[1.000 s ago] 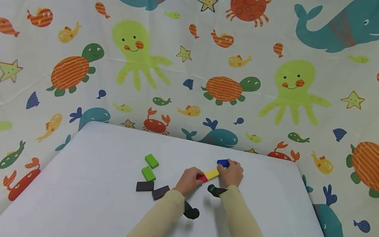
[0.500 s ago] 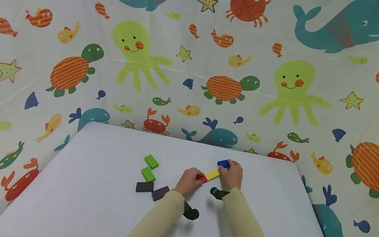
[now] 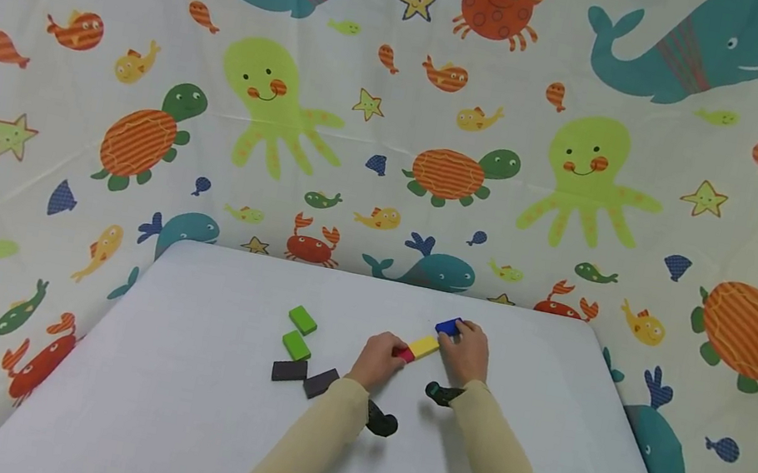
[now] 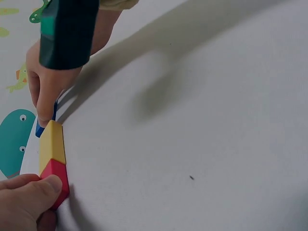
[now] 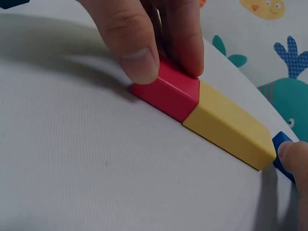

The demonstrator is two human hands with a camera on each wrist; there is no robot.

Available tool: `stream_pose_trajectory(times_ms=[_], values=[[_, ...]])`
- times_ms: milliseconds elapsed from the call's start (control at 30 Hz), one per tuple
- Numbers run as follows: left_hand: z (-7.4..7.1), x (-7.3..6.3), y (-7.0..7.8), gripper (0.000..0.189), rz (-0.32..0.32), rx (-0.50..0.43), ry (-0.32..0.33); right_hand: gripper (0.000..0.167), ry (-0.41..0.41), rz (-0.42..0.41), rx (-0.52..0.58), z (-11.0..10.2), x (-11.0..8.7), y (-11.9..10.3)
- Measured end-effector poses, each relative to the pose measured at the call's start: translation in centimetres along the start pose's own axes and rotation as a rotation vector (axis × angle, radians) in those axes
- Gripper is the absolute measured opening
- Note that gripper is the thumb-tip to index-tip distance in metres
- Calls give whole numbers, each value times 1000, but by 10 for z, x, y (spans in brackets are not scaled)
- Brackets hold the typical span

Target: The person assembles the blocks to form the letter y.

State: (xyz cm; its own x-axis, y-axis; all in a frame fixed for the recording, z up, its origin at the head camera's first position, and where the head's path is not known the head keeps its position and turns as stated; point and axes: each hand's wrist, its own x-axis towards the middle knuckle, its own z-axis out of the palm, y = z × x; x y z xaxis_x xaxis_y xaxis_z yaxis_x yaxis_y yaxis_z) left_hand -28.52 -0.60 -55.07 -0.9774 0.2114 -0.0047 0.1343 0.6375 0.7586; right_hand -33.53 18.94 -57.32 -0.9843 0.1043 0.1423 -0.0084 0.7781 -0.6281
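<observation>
Left fingers (image 5: 186,43) pinch the red block (image 5: 171,96) — right fingers (image 4: 46,98) hold the blue block (image 3: 447,326).

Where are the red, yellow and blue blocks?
Red block (image 5: 171,94): right wrist view, on its uncovered part.
Yellow block (image 5: 228,127): right wrist view, on its middle.
Blue block (image 3: 447,326): head view, on its uncovered part.

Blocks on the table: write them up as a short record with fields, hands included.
Left hand: grips red block
Right hand: grips blue block
Yellow block: one end against red block; whether it touches blue block is unclear
Green blocks: two, on table, left of both hands
Dark blocks: two, nearer the person than green blocks
</observation>
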Motion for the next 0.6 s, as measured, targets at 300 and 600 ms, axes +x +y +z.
stream_pose_trajectory(times_ms=[300,600], values=[[2,1,1,26,-2,18,13,55,-51,-45,13,-7,-6,10],[4,1,1,23,37,93,30,52,-87,-107,51,-11,-11,19]])
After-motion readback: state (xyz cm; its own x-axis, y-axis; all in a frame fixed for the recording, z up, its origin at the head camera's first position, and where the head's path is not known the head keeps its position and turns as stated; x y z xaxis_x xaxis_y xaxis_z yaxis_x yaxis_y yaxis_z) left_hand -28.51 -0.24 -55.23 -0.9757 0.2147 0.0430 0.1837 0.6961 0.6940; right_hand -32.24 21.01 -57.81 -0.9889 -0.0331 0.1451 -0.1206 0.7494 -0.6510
